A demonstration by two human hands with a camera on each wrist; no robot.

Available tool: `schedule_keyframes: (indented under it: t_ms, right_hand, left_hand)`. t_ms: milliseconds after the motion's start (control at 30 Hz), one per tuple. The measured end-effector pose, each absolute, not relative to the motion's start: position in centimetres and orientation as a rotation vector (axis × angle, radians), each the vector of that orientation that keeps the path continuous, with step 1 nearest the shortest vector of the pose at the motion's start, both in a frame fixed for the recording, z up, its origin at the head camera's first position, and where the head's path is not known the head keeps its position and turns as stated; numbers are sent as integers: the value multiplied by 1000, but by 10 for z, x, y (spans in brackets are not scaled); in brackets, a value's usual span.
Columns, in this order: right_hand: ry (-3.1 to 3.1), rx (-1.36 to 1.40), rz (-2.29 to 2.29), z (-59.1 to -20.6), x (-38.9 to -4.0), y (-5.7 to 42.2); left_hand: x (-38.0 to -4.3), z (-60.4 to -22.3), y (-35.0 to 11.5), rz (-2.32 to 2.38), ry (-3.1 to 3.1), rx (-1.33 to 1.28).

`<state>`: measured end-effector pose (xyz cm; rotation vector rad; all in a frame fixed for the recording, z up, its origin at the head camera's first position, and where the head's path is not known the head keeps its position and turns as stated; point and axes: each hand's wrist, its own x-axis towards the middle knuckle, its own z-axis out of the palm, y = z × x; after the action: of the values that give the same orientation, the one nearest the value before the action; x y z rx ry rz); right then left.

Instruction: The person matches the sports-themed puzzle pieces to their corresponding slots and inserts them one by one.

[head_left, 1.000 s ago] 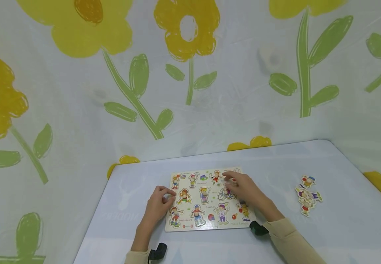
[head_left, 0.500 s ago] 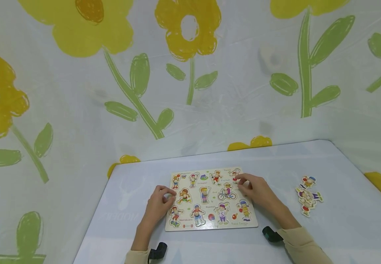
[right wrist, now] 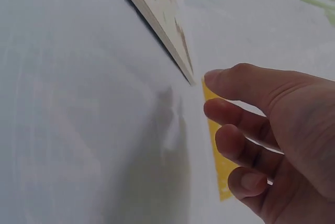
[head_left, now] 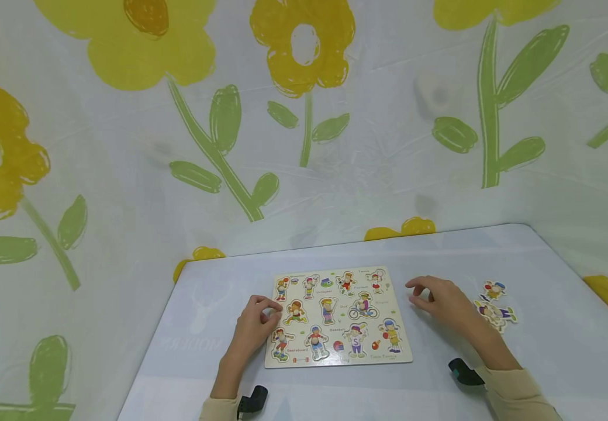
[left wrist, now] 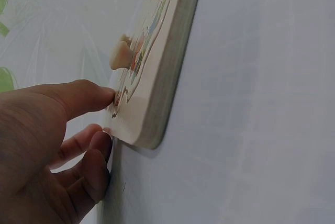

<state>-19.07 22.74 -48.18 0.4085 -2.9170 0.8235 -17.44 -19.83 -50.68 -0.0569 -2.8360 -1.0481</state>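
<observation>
A wooden puzzle board (head_left: 311,320) with sport-figure pieces lies on the table in the head view. Several rows of figures fill it, among them a cyclist piece (head_left: 363,307). My left hand (head_left: 252,327) holds the board's left edge; in the left wrist view the thumb rests on its face near the corner, with fingers curled at the side. A wooden knob (left wrist: 121,55) sticks up just past the thumb. To the right of the board, my right hand (head_left: 443,305) hovers over the table, fingers loosely bent and nothing between them.
A small heap of loose figure pieces (head_left: 495,289) lies on the right side of the white table (head_left: 335,392), partly hidden behind my right forearm. Behind the table hangs a flower-printed cloth (head_left: 367,193). Each wrist carries a black camera (head_left: 254,399).
My right hand has come off the board's upper right area and moved right, toward the loose pieces. The tennis and cyclist figures are now uncovered. My left hand stays in place.
</observation>
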Motion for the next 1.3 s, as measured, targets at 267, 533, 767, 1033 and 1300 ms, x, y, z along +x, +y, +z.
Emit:
schedule_keyframes:
  t_ms: [267,533,767,1033,1300]
  right_hand:
    - [-2963,387,786,-481,-184,257]
    - [-3006,393,719,-474,-180,282]
    - [-3077,409,784,-467,-174,310]
    - [-3132,365,778,-460,-172,331]
    - [-3173,331,782,-457,-165,353]
  left_hand:
    - [-174,-508,-197,-1028,-2824,-66]
    - [-174,-509,-196,-1061,-2841,-47]
    - [-174,-507,-196,-1043,-2837,-51]
    - [-174,-506,-200,-1039,-2828,-64]
    - [-175,-507,-198,-1041,-2826,-67]
